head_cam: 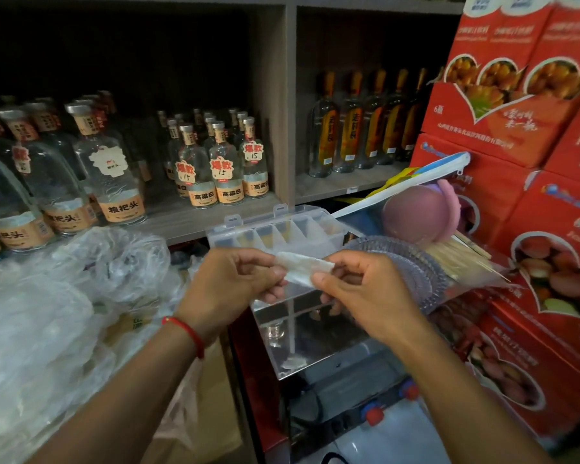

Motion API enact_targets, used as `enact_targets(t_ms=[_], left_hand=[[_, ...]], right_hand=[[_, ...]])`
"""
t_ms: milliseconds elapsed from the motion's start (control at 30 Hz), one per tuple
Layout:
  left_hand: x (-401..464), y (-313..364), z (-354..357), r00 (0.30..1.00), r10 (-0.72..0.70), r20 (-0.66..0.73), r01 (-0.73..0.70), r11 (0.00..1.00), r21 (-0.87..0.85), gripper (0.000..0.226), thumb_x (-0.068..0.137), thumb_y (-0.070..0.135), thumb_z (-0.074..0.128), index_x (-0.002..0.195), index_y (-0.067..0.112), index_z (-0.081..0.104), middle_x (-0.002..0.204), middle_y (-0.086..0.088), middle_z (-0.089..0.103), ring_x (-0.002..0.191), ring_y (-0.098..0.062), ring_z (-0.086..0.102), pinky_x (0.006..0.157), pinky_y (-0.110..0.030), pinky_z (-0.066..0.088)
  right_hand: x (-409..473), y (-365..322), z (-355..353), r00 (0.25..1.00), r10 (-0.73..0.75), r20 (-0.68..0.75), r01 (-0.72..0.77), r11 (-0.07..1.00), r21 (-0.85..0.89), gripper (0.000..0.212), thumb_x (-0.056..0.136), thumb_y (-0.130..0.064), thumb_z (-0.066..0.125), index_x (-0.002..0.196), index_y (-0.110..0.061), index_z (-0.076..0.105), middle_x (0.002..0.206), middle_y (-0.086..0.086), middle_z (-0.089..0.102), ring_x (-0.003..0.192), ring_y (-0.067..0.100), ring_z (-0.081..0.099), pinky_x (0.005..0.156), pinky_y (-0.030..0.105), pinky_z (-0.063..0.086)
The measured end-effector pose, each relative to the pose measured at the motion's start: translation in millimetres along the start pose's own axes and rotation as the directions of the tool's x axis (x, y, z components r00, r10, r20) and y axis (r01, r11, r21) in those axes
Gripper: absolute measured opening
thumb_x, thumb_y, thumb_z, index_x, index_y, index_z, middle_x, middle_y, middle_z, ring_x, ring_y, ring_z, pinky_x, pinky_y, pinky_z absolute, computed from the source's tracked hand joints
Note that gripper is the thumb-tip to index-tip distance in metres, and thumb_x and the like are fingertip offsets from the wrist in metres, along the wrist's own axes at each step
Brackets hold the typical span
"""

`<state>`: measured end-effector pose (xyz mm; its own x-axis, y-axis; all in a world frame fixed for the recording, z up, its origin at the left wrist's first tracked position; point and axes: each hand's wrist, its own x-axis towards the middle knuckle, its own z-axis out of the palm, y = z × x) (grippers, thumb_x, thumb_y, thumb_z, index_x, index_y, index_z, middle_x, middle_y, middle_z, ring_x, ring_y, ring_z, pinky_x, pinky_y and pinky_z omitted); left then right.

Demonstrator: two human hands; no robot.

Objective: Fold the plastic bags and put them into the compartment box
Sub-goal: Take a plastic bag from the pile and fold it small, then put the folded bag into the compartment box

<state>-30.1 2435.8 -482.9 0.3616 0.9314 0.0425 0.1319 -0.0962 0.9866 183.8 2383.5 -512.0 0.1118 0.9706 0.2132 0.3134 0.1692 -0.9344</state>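
Head view: small folded translucent white plastic bag (303,267) lies left-right, pinched at its ends by your left hand (230,286) and right hand (359,291). Clear plastic compartment box (275,229) sits open just beyond, nearly centred, marginally nearer your left.

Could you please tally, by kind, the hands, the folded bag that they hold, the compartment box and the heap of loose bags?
Hands: 2 (left hand, right hand)
Folded white plastic bag, pinched by both hands: 1
Clear plastic compartment box: 1
Heap of loose clear plastic bags: 1
Total: 5
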Motion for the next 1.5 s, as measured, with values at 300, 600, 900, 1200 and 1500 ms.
enact_targets(t_ms=[300, 600, 900, 1200, 1500], left_hand=[[122.1, 35.3, 10.1, 0.968, 0.125, 0.217, -0.196, 0.917, 0.348, 0.016, 0.084, 0.008, 0.08, 0.1, 0.008, 0.078, 0.087, -0.003, 0.08, 0.084, -0.02, 0.077, 0.074, -0.025, 0.063], [183.5, 12.9, 15.3, 0.945, 0.277, 0.173, -0.319, 0.678, 0.662, 0.034, 0.091, 0.015, 0.077, 0.123, 0.024, 0.07, 0.103, 0.014, 0.067, 0.091, 0.005, 0.061, 0.081, -0.012, 0.052], [201.9, 10.8, 21.3, 0.841, 0.281, 0.463, -0.542, 0.442, 0.715, 0.03, 0.095, 0.02, 0.073, 0.123, 0.03, 0.072, 0.119, 0.011, 0.059, 0.104, -0.01, 0.056, 0.082, -0.021, 0.047], [213.1, 11.5, 30.5, 0.795, 0.316, 0.518, -0.6, 0.286, 0.747, 0.011, 0.095, 0.02, 0.072, 0.105, 0.021, 0.078, 0.112, 0.002, 0.069, 0.106, -0.015, 0.061, 0.09, -0.031, 0.05], [218.2, 13.1, 33.6, 0.749, 0.276, 0.602, -0.648, 0.116, 0.753, 0.013, 0.098, 0.022, 0.067, 0.107, 0.024, 0.076, 0.12, 0.004, 0.065, 0.115, -0.017, 0.057, 0.084, -0.028, 0.046]], right_hand=[[66.6, 12.3, -23.9, 0.941, -0.016, -0.337, -0.021, 0.994, -0.104, 0.004, 0.089, -0.014, 0.08, 0.09, -0.019, 0.081, 0.076, -0.006, 0.077, 0.068, 0.008, 0.067, 0.064, 0.028, 0.052], [102.6, 18.9, -7.4, 0.873, -0.157, -0.462, -0.191, 0.762, -0.619, 0.012, 0.096, -0.015, 0.066, 0.091, -0.007, 0.074, 0.088, 0.016, 0.072, 0.073, 0.029, 0.055, 0.063, 0.032, 0.034], [109.0, 11.8, 5.0, 0.925, -0.069, -0.374, -0.277, 0.552, -0.787, 0.019, 0.102, -0.019, 0.057, 0.115, -0.014, 0.071, 0.112, 0.013, 0.069, 0.106, 0.035, 0.064, 0.075, 0.037, 0.045], [100.0, 13.1, -5.3, 0.92, -0.055, -0.389, -0.243, 0.698, -0.673, 0.022, 0.094, -0.035, 0.075, 0.114, -0.025, 0.077, 0.115, 0.006, 0.064, 0.105, 0.029, 0.065, 0.075, 0.034, 0.048], [99.6, 20.7, -8.4, 0.935, -0.032, -0.352, -0.228, 0.708, -0.668, 0.025, 0.097, -0.033, 0.064, 0.117, -0.025, 0.078, 0.118, 0.006, 0.056, 0.111, 0.028, 0.06, 0.089, 0.038, 0.053]])
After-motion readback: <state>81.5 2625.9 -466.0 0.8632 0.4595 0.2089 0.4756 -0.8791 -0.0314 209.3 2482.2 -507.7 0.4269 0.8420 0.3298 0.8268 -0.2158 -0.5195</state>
